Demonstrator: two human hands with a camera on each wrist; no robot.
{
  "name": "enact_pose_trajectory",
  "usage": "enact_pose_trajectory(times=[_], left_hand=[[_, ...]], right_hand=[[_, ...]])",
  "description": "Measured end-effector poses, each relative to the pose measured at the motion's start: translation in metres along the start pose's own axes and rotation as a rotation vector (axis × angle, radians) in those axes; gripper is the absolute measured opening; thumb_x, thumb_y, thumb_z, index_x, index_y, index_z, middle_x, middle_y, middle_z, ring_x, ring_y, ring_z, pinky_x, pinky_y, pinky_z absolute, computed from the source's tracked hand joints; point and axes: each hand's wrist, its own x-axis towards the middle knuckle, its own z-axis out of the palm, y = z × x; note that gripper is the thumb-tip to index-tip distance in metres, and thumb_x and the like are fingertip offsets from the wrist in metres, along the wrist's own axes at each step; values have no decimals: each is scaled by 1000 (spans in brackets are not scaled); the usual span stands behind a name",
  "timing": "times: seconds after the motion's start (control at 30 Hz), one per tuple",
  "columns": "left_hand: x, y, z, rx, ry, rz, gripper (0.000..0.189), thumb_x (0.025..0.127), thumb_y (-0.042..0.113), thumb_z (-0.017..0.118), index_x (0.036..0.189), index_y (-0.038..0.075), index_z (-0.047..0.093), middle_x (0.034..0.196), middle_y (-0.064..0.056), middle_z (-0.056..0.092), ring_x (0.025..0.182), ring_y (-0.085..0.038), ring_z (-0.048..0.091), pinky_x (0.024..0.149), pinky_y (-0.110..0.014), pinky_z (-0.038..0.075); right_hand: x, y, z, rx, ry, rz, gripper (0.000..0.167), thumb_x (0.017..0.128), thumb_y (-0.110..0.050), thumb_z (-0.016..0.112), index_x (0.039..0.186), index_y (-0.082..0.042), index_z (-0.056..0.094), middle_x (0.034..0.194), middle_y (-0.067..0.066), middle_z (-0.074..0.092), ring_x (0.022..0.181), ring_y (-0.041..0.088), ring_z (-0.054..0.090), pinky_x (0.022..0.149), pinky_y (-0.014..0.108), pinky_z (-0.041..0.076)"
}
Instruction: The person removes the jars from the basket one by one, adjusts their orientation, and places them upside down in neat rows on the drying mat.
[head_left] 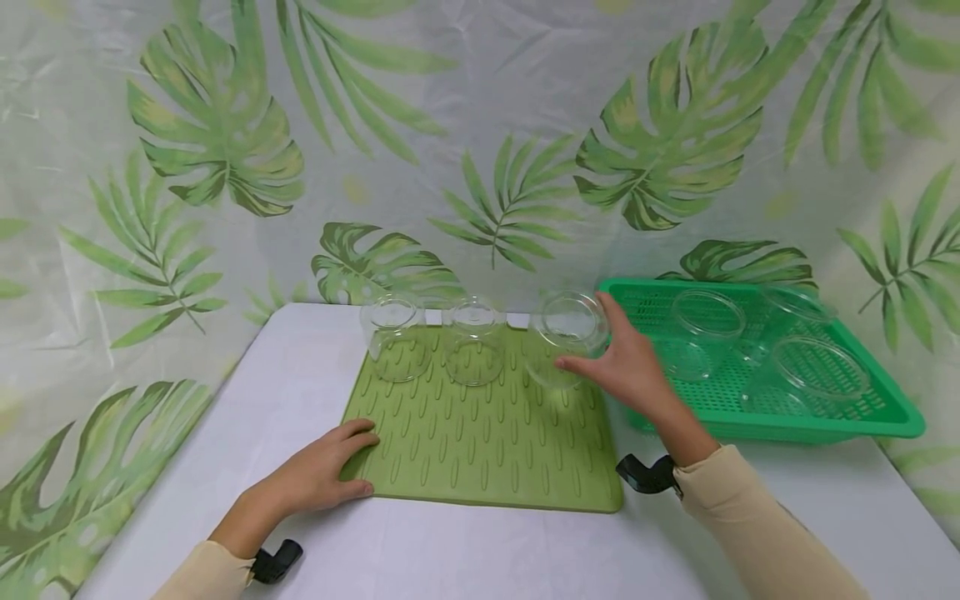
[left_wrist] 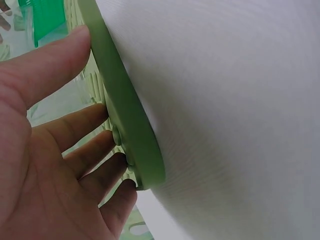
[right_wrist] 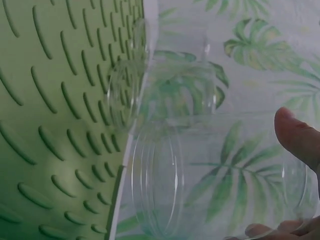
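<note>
Right hand [head_left: 633, 362] pinches a clear glass [head_left: 567, 342] at the far right of the green mat [head_left: 480, 454], beside two standing glasses [head_left: 474, 346]; the left hand [head_left: 318, 467], spread, touches the near left corner. Rightward, a basket [head_left: 750, 427] holds three more.

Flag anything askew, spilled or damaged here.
Nothing stands out. Two clear cups stand on the green ridged mat, the right hand holds a third cup beside them, and three more sit in the green basket. No spill or crack visible.
</note>
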Motion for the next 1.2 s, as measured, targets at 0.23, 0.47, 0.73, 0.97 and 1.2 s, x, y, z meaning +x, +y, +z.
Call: enact_pose_trajectory(times=[0.23, 0.47, 0.73, 0.97, 1.2], left_hand=[[0, 0, 0, -12, 0, 0, 63, 85, 36, 77, 137, 6, 56, 152, -17, 43, 140, -42, 43, 108, -58, 43], [0, 0, -1, -29, -17, -4, 63, 86, 35, 77, 137, 7, 55, 153, -17, 42, 140, -42, 43, 108, -58, 43], [1, 0, -1, -57, -22, -8, 63, 86, 35, 77, 138, 6, 55, 154, -18, 41, 141, -43, 41, 108, -59, 42], [0, -2, 1, -53, -15, -11, 63, 86, 35, 76, 138, 7, 54, 154, -16, 41, 141, -42, 41, 109, -58, 42], [0, -4, 2, -60, -19, -12, 63, 87, 36, 75, 139, 8, 54, 155, -16, 40, 142, -42, 40, 109, -58, 42]], right_hand=[[11, 5, 15, 28, -7, 12, 116, 77, -52, 81, 161, -22, 7, 162, 20, 27, 141, 48, 37, 103, 67, 42], [18, 10, 28, 28, -15, 44, 118, 78, -54, 79, 161, -18, 4, 164, 20, 23, 143, 49, 34, 105, 67, 40], [21, 10, 40, 70, -30, 69, 116, 81, -45, 80, 161, -14, 2, 164, 22, 19, 146, 48, 28, 109, 68, 37], [23, 14, 54, 93, 3, 83, 112, 84, -37, 79, 161, -11, 1, 164, 22, 20, 147, 46, 27, 112, 66, 35], [23, 18, 60, 135, 27, 111, 111, 86, -37, 77, 161, -13, -2, 166, 20, 14, 148, 46, 25, 113, 66, 34]])
